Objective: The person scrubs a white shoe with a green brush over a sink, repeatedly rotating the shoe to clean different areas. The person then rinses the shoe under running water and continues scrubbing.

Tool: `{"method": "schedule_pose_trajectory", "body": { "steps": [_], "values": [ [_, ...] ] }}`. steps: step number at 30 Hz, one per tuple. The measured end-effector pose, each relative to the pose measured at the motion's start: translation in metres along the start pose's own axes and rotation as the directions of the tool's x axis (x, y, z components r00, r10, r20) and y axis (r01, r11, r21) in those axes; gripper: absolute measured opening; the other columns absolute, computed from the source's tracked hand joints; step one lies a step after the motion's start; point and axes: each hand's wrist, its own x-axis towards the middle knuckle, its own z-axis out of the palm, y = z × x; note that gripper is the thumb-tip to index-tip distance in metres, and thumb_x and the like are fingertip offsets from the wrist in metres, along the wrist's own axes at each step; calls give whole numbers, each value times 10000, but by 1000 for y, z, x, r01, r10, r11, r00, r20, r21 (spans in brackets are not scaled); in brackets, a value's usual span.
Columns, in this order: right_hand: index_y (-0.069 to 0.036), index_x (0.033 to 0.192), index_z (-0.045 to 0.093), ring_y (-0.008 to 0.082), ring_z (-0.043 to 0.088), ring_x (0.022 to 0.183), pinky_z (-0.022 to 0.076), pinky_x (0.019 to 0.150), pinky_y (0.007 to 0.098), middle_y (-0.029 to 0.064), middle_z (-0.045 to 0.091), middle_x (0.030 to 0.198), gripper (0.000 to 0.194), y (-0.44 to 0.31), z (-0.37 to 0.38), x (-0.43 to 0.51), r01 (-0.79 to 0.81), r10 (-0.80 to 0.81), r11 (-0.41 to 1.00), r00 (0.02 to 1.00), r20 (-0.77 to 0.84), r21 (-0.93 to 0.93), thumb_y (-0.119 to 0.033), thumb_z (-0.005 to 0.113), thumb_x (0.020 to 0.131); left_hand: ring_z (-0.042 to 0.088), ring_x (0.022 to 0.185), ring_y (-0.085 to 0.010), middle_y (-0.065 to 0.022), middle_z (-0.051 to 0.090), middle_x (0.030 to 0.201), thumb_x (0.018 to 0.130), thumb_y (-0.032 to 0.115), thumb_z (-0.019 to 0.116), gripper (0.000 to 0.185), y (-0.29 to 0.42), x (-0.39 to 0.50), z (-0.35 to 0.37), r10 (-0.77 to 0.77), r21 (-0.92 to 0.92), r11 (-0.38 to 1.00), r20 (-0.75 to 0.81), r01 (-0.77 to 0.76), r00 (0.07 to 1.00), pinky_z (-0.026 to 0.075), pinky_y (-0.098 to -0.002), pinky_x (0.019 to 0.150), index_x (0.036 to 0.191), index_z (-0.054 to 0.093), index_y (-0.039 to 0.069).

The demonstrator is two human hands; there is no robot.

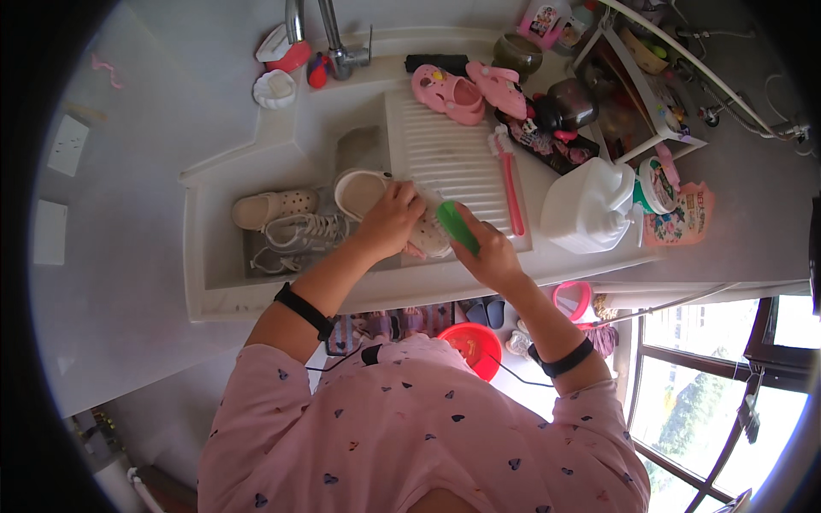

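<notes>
My left hand (392,219) grips a cream foam clog (428,236) by its upper, near the heel opening, over the edge of the ribbed washboard (442,151). In my right hand (490,253) is a green scrubbing brush (458,226), its bristles against the clog's perforated toe. The clog's open heel (360,191) points left over the sink basin (224,260). Another beige clog (276,206) rests in the basin beside a white lace-up shoe (301,232). A second laced shoe (277,260) lies lower, partly hidden.
Pink clogs (449,95) sit at the washboard's far end. A pink-handled brush (510,183) lies along its right side. Right of it stand a white plastic jug (587,205) and a lidded tub (657,186). The faucet (343,58) rises behind the basin. A red bucket (473,349) is on the floor.
</notes>
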Motion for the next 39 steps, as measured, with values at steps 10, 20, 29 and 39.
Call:
{"method": "schedule_pose_trajectory", "body": {
  "steps": [10, 20, 29, 39],
  "values": [
    [-170, 1397, 458, 406, 641, 803, 525, 710, 479, 208, 649, 843, 626, -16, 12, -10, -112, 110, 994, 989, -98, -14, -217, 680, 814, 444, 1130, -369, -170, 467, 1165, 345, 366, 893, 825, 4, 1, -5, -20, 31, 999, 8, 20, 1000, 413, -415, 1010, 1009, 571, -5],
    [-134, 1377, 454, 448, 615, 894, 519, 742, 477, 253, 652, 971, 580, -14, 19, 0, -280, 273, 959, 950, -152, -33, -190, 644, 833, 467, 1110, -335, -141, 490, 1064, 338, 348, 890, 747, 8, -1, -7, -7, 42, 999, -77, 11, 997, 439, -397, 970, 925, 581, 2],
    [-144, 1405, 440, 432, 644, 898, 523, 769, 451, 271, 657, 958, 598, -14, 14, 0, -265, 248, 962, 947, -204, -63, -214, 641, 846, 453, 1213, -370, -157, 456, 1266, 349, 356, 913, 936, 12, 3, 0, -162, -60, 986, -108, 156, 981, 508, -432, 914, 1123, 501, 29],
    [-124, 1399, 455, 434, 650, 892, 529, 764, 477, 269, 654, 997, 620, -16, 17, -22, -225, 233, 972, 931, -281, 62, -198, 675, 824, 447, 1197, -379, -193, 476, 1245, 401, 425, 897, 1082, 21, 15, 3, -295, 68, 954, 14, 293, 955, 469, -430, 962, 1319, 493, 19]
  ]
}}
